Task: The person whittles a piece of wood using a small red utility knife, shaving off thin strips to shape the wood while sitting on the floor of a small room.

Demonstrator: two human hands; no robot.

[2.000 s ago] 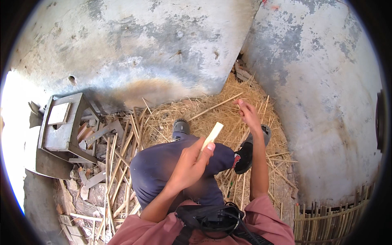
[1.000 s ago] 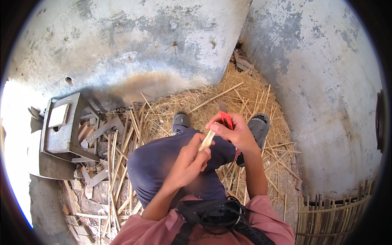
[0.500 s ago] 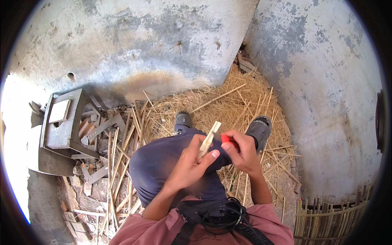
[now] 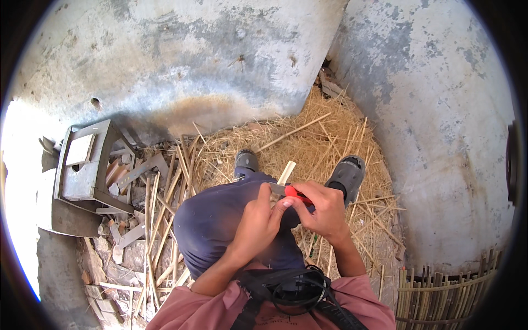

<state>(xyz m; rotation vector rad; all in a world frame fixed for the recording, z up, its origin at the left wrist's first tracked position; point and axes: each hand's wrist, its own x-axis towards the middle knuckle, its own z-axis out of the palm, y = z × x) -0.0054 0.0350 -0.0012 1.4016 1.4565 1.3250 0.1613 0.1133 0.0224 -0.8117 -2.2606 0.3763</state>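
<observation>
My left hand [image 4: 257, 219] is closed round a short pale piece of wood or bamboo [image 4: 286, 172], whose upper end sticks out above the fingers. In my right hand [image 4: 324, 210] is a knife with a red handle [image 4: 293, 192]. Its grey blade lies across the piece, close to my left fingers. Both thumbs meet just below the blade. The lower part of the piece is hidden by my left hand. My hands are over my bent leg [image 4: 212, 220], in dark trousers.
Straw and shavings [image 4: 319, 132] cover the floor around my dark shoes [image 4: 347, 176]. Several long thin sticks [image 4: 159, 225] lie at left beside a wooden box frame [image 4: 88, 159]. A stick fence or basket [image 4: 445, 294] stands at lower right. Worn plaster walls [image 4: 220, 60] rise ahead.
My right hand has moved left and brought the knife from beside the pale piece onto it. My left hand has tilted slightly, its thumb now near the right thumb.
</observation>
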